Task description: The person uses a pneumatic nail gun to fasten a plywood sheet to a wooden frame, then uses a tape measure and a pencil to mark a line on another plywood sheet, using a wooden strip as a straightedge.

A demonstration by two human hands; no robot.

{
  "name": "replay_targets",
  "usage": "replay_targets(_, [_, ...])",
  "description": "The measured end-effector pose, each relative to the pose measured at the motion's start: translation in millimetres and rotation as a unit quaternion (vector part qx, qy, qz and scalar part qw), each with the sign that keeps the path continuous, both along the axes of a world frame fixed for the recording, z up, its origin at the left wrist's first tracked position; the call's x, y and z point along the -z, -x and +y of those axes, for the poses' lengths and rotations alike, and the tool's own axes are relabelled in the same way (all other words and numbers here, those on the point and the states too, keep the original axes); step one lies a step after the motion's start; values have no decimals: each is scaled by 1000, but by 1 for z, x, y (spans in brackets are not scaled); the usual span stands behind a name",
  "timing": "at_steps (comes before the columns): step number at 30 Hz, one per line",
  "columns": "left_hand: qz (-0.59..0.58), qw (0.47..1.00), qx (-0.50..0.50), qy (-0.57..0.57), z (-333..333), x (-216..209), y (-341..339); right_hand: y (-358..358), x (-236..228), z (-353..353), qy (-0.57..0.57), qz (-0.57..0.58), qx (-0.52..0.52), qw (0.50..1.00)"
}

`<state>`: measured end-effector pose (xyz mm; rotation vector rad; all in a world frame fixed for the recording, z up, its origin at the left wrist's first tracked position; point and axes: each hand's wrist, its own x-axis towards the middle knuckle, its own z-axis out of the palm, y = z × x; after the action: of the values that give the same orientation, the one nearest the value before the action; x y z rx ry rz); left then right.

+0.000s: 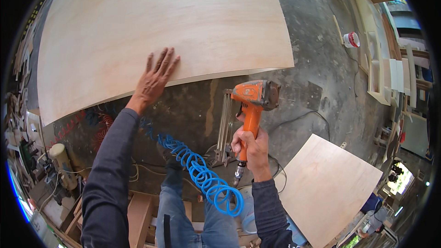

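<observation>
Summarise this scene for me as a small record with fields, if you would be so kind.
Left hand: laid on the large wooden panel, near its closer edge
Right hand: gripping the orange nail gun by its handle
Hose: blue, coiled, below the nail gun
Right side: smaller wooden panel; red-and-white tub farther off

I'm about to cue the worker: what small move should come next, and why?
Probably bring the orange nail gun toward the large wooden panel: the right hand holds the gun apart from the panel, while the left hand lies flat on it near the edge.
</observation>
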<state>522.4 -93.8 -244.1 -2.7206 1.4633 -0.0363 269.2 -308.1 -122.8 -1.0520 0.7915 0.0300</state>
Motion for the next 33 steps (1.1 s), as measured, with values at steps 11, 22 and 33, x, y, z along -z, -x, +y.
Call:
replay_targets(11, [-28, 999, 7, 19, 10, 2, -1, -53, 10, 6, 25, -28, -30, 999])
replay_targets(22, [-44, 998, 3, -33, 6, -4, 0, -64, 10, 8, 19, -20, -36, 999])
replay_targets(33, [-41, 999, 3, -36, 8, -4, 1, -76, 11, 10, 48, -20, -31, 998])
